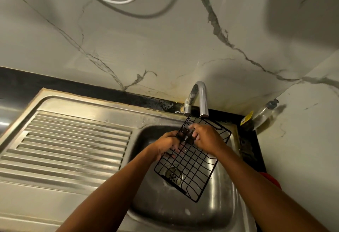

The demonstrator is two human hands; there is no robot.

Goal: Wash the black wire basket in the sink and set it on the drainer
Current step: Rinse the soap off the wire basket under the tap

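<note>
The black wire basket (190, 165) hangs tilted over the steel sink bowl (220, 191), its far end just under the chrome tap spout (200, 99). My left hand (166, 144) grips the basket's left edge from underneath, fingers showing through the grid. On top of the wires near the far end lies my right hand (206, 137), fingers curled against them and pressing on something small and dark that I cannot make out. The ribbed steel drainer (73, 143) lies to the left of the bowl with nothing on it.
The drain strainer (173, 174) shows through the basket's grid. A clear bottle (264, 112) and a yellow-labelled item (246, 118) stand in the back right corner. Marble-patterned walls close in behind and to the right. Something red (273, 179) peeks out at the right rim.
</note>
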